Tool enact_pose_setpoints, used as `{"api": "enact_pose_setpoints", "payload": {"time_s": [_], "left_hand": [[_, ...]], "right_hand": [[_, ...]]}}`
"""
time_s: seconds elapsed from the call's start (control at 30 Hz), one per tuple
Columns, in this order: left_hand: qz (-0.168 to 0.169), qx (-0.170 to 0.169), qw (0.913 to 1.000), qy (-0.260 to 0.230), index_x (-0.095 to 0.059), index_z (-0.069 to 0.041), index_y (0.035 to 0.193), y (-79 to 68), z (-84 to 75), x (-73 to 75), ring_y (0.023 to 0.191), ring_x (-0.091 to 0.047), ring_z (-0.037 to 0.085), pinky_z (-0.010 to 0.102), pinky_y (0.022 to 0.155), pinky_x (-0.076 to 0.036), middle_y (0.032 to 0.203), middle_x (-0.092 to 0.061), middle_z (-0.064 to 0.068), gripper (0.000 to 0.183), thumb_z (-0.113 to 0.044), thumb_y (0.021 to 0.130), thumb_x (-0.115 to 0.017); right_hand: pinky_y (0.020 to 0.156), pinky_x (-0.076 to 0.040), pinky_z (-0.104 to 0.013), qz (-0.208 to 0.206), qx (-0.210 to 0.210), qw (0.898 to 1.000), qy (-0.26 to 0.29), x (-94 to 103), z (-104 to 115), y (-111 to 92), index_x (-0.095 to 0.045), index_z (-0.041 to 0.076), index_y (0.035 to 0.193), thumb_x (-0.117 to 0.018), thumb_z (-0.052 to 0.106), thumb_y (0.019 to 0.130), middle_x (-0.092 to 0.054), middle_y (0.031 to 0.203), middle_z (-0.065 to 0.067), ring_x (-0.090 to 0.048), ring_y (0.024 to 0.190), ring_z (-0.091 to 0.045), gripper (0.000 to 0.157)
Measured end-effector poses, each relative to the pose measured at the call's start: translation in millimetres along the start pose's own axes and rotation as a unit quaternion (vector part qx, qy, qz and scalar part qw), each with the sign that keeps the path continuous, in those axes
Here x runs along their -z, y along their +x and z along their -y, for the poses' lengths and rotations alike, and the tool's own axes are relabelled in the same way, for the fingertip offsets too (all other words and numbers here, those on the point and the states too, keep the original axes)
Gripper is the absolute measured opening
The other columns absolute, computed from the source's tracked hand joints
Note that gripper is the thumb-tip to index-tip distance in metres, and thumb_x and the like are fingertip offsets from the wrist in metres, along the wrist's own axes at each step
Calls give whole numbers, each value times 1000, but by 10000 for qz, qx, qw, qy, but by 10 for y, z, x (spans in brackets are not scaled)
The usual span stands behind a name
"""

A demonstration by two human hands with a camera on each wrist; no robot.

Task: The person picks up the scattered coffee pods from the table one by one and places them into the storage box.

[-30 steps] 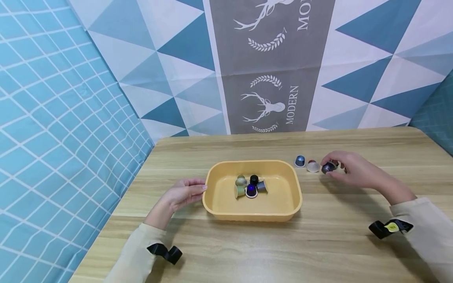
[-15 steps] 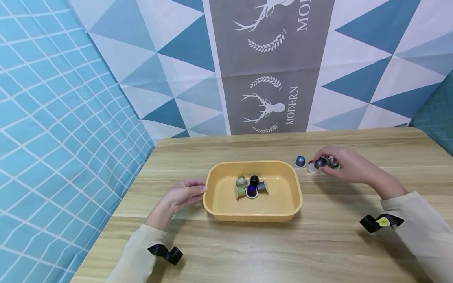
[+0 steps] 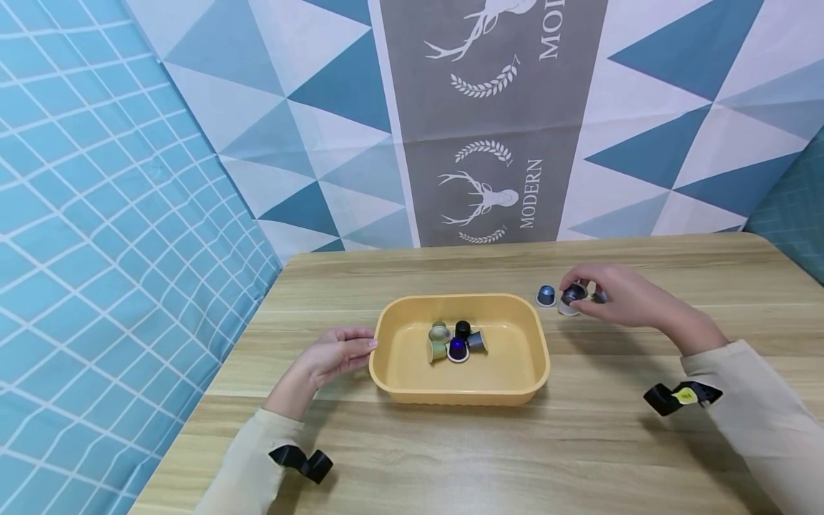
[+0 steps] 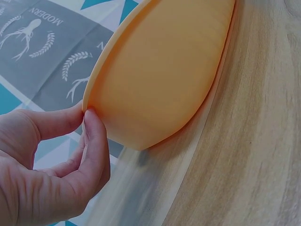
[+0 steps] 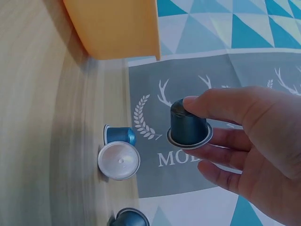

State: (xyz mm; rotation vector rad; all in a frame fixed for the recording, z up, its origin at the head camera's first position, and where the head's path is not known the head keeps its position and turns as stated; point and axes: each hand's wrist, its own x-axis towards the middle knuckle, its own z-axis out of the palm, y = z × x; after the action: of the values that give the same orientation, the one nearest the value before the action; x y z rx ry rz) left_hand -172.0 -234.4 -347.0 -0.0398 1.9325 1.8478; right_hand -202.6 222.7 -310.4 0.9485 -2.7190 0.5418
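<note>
My left hand pinches the left rim of a yellow plastic basin; in the left wrist view, thumb and finger grip its edge. Above the table, my right hand pinches a dark coffee capsule between thumb and fingers. Below it on the table are a blue capsule, a capsule with its pale lid towards the camera, and another dark capsule, partly hidden by the hand in the head view. Inside the basin lie several capsules, among them a deep blue one and a green one.
The wooden table runs back to a wall covered in patterned cloth. A blue checked cloth hangs along the left side. Black wrist cameras sit on both sleeves.
My right hand has lifted the dark capsule off the table and moved left with it, towards the basin. The left hand and the basin stay in place.
</note>
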Motion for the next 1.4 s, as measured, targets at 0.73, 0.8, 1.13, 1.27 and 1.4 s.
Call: {"api": "enact_pose_setpoints", "payload": {"time_s": [0.73, 0.8, 1.13, 1.27, 1.4], "left_hand": [[-47, 90, 9999, -130, -47, 12, 124, -4, 32, -13, 81, -66, 4, 16, 75, -57, 89, -67, -3, 36, -4, 93, -57], [-56, 98, 9998, -136, -47, 12, 124, -5, 31, -20, 81, -66, 4, 16, 75, -57, 89, -67, -3, 36, -5, 93, -57], [-49, 75, 9999, -76, -47, 11, 125, 13, 37, -1, 81, -66, 3, 16, 76, -57, 90, -67, -4, 36, -6, 94, -56], [4, 33, 10000, -40, -49, 10, 123, 15, 27, 12, 82, -66, 3, 16, 76, -57, 90, -67, -5, 33, -6, 95, -55], [48, 6, 10000, -38, -51, 8, 120, 18, 13, 22, 81, -66, 3, 16, 76, -57, 90, -67, -5, 29, -6, 95, -54]], "right_hand": [[68, -52, -29, 698, 153, 9970, 282, 63, 208, 245, -68, 15, 98, -73, 10, 82, -65, 88, 8, -54, 76, -6, 18], [65, -52, -27, 731, 230, 9965, 344, 57, 224, 270, -68, 15, 97, -73, 9, 82, -65, 87, 7, -53, 74, -7, 17], [64, -48, -24, 961, 230, 9937, 524, 59, 338, 404, -67, 14, 97, -70, 8, 83, -65, 86, 4, -53, 75, -11, 15], [66, -49, -26, 1037, 226, 9927, 578, 58, 395, 477, -68, 13, 98, -70, 8, 84, -66, 87, 5, -55, 78, -10, 14], [66, -50, -28, 1071, 291, 9916, 669, 62, 457, 543, -68, 12, 98, -69, 9, 85, -67, 88, 4, -56, 80, -10, 13]]}}
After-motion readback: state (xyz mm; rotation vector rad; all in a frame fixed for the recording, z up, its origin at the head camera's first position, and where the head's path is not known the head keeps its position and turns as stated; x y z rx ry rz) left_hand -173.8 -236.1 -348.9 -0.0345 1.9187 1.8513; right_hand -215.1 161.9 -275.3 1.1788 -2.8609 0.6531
